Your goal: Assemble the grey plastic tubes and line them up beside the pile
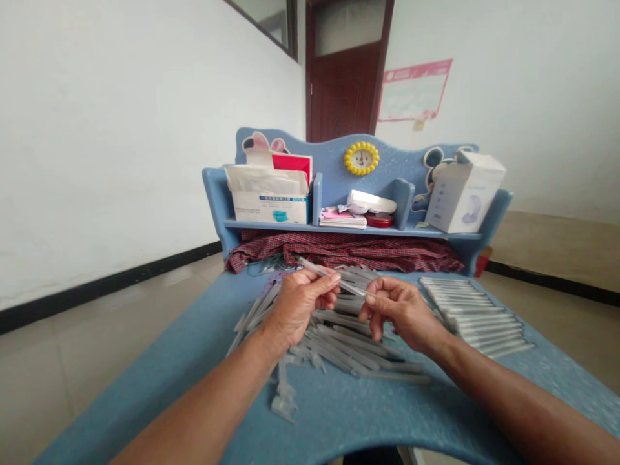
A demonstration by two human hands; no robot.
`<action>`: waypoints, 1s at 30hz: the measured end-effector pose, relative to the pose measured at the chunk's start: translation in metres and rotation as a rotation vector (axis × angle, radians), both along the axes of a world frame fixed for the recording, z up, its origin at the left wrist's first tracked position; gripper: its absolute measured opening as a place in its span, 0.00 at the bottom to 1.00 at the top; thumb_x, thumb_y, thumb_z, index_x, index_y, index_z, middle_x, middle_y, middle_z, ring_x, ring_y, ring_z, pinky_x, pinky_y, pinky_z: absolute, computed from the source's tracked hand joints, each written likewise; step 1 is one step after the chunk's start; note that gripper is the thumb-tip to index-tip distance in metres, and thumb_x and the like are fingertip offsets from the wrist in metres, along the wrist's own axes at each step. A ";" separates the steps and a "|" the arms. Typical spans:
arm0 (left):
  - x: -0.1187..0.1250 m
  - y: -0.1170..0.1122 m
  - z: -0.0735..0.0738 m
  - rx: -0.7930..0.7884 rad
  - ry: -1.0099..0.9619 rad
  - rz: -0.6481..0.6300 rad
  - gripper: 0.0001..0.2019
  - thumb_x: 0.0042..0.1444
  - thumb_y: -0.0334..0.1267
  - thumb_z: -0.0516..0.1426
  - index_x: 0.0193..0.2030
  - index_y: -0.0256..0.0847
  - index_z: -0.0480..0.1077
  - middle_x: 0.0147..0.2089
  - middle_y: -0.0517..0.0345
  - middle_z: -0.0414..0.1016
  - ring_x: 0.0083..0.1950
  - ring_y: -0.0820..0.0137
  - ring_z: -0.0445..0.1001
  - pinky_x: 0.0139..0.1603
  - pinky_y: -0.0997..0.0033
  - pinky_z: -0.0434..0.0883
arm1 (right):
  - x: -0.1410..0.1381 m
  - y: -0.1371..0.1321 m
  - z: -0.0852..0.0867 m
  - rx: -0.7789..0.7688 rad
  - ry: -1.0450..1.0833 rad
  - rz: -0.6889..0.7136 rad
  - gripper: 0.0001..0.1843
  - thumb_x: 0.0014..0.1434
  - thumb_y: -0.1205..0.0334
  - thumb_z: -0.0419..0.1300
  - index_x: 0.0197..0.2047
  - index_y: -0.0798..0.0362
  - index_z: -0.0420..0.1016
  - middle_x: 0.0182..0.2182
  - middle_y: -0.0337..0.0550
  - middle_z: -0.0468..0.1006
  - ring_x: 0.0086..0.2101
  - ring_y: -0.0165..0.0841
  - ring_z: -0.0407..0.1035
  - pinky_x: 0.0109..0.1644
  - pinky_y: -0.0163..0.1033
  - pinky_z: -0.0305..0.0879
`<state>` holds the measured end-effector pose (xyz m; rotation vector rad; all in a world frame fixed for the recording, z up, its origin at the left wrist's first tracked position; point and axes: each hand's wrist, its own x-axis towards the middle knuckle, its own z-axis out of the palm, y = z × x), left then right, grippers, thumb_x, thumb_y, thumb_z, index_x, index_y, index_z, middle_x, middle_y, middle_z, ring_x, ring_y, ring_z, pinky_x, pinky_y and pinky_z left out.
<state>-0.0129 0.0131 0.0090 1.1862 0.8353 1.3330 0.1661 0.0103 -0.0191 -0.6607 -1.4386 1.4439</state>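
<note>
Both of my hands are raised over a loose heap of grey plastic sticks (339,345) on a blue desk (208,361). My left hand (298,307) pinches a thin clear stick (320,271) between thumb and fingers; it slants up to the left. My right hand (400,310) is closed round the other end of that stick, fingers curled, just right of the left hand. A neat row of the same sticks (477,316) lies on the desk at the right.
A red checked cloth (349,248) lies at the desk's back under a blue shelf (339,227). The shelf holds a mask box (268,197), a white carton (462,194), papers and a yellow clock (361,158). A brown door (343,84) stands behind.
</note>
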 end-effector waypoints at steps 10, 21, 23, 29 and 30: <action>0.005 -0.007 0.002 0.033 -0.076 -0.047 0.05 0.44 0.33 0.61 0.28 0.34 0.70 0.22 0.57 0.72 0.21 0.73 0.70 0.23 0.72 0.70 | -0.004 -0.005 0.002 0.059 0.066 -0.043 0.12 0.52 0.58 0.62 0.30 0.55 0.63 0.21 0.40 0.77 0.15 0.31 0.69 0.18 0.32 0.62; 0.010 -0.008 -0.001 0.031 -0.110 -0.034 0.07 0.43 0.32 0.62 0.29 0.34 0.68 0.22 0.57 0.73 0.21 0.72 0.70 0.22 0.71 0.71 | -0.004 -0.003 -0.001 0.105 0.032 -0.072 0.11 0.53 0.59 0.61 0.30 0.55 0.62 0.21 0.39 0.76 0.16 0.32 0.71 0.19 0.33 0.63; 0.011 -0.009 -0.002 0.028 -0.104 -0.027 0.07 0.44 0.32 0.62 0.29 0.34 0.68 0.22 0.57 0.73 0.21 0.72 0.71 0.22 0.72 0.71 | -0.004 -0.003 -0.001 0.108 0.017 -0.073 0.11 0.52 0.59 0.61 0.30 0.55 0.62 0.20 0.39 0.76 0.16 0.32 0.71 0.19 0.32 0.63; 0.011 -0.011 0.001 0.024 -0.121 -0.027 0.07 0.46 0.34 0.61 0.29 0.35 0.68 0.22 0.59 0.73 0.20 0.75 0.69 0.22 0.73 0.71 | -0.005 -0.005 0.006 0.117 0.028 -0.044 0.13 0.52 0.58 0.61 0.31 0.55 0.61 0.20 0.38 0.76 0.16 0.31 0.70 0.18 0.31 0.62; 0.010 -0.010 0.002 0.023 -0.109 -0.024 0.07 0.46 0.34 0.61 0.29 0.34 0.68 0.22 0.59 0.72 0.20 0.75 0.69 0.21 0.74 0.70 | -0.005 -0.006 0.007 0.117 0.028 -0.031 0.13 0.52 0.57 0.61 0.31 0.55 0.60 0.20 0.37 0.76 0.15 0.31 0.70 0.17 0.31 0.62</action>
